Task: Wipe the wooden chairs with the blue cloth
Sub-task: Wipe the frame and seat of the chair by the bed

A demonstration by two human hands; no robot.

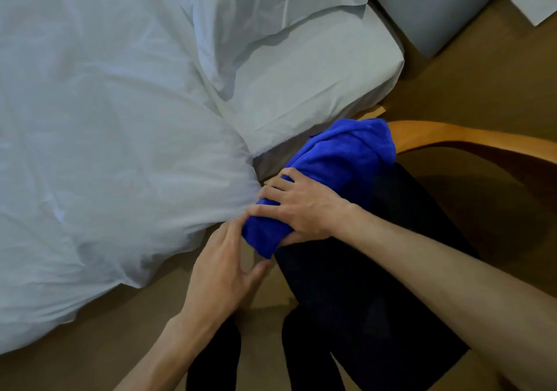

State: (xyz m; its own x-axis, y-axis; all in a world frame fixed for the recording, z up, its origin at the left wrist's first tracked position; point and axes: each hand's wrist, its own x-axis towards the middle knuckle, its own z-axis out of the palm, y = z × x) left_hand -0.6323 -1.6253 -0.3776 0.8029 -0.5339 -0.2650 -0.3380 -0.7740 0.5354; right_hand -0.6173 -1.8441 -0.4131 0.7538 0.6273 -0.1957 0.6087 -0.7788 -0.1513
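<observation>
One blue cloth [331, 161], a deep blue soft fabric bunched into a long roll, lies draped over the near-left end of the one wooden chair [452, 137] in view, its long axis running from near left to far right. Of the two hands, the right hand [304, 206] grips the roll's near end with fingers curled round it, while the left hand [223, 267] sits just beside it, fingers relaxed and fingertips touching the cloth. To the left lies one bed [316, 83] under a rumpled white duvet [105, 119].

We grip the blue cloth [337, 161] with our right hand [301, 206] over the wooden chair [452, 137], our left hand [220, 270] touching its lower end beside the white duvet [105, 149].
</observation>
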